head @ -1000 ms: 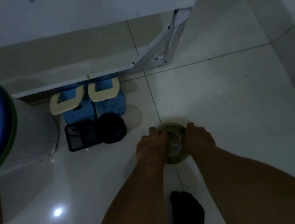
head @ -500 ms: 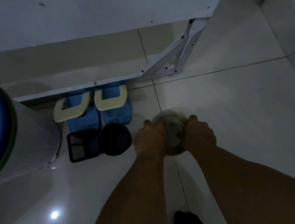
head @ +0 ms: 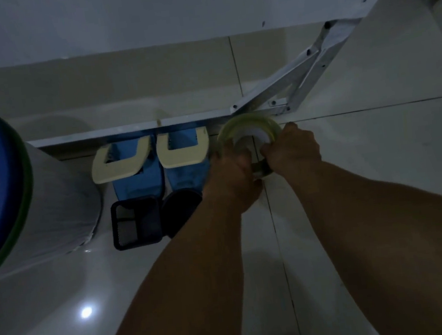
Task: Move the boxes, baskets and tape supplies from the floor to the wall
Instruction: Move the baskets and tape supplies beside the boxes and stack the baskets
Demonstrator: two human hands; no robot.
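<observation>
- While you hold the tape roll (head: 249, 133) between both hands, it sits just short of the white bracket (head: 282, 88) by the wall.
- Your left hand (head: 233, 177) pinches its near-left rim; your right hand (head: 291, 149) clamps the right rim.
- Both hands sit equally near, with the roll's open core facing you.
- Dim light hides whether it touches the floor (head: 377, 149).
- Blue slippers (head: 158, 163) lie just left of the roll.
</observation>
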